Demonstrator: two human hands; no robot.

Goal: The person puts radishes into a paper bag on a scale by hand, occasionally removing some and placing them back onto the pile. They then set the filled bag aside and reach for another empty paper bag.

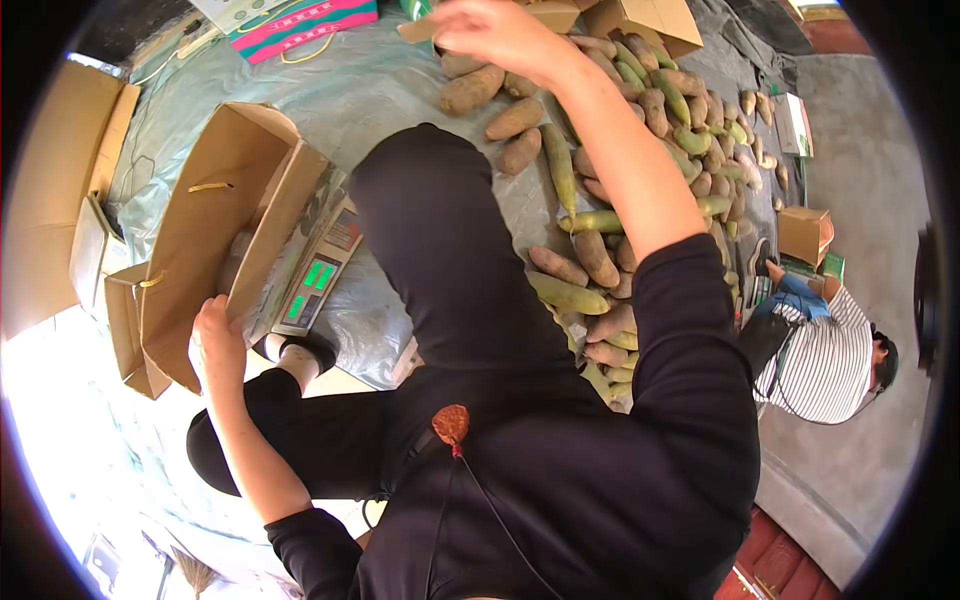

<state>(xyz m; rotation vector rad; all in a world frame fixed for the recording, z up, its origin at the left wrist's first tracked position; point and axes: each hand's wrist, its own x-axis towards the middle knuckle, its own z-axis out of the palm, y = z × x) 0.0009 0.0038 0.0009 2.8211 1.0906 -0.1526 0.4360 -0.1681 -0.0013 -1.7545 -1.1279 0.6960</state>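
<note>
My left hand [215, 345] grips the near edge of an open cardboard box [205, 215] with yellow cord handles. The box stands on a digital scale [318, 275] with lit green readouts; some pale, rounded produce is partly visible inside. My right hand [490, 35] is stretched out at the top of the view, fingers extended, above the near end of a produce pile and beside a small cardboard flap. Nothing shows in its fingers. Brown sweet-potato-like tubers [472, 90] lie below it, mixed with long green radish-like roots [558, 170].
Plastic sheeting [340, 100] covers the floor. A pink and teal gift box [305, 30] is at the upper left, and another cardboard box [650, 22] stands behind the pile. Another person in a striped shirt [820, 355] is at the right, near a small carton [803, 234].
</note>
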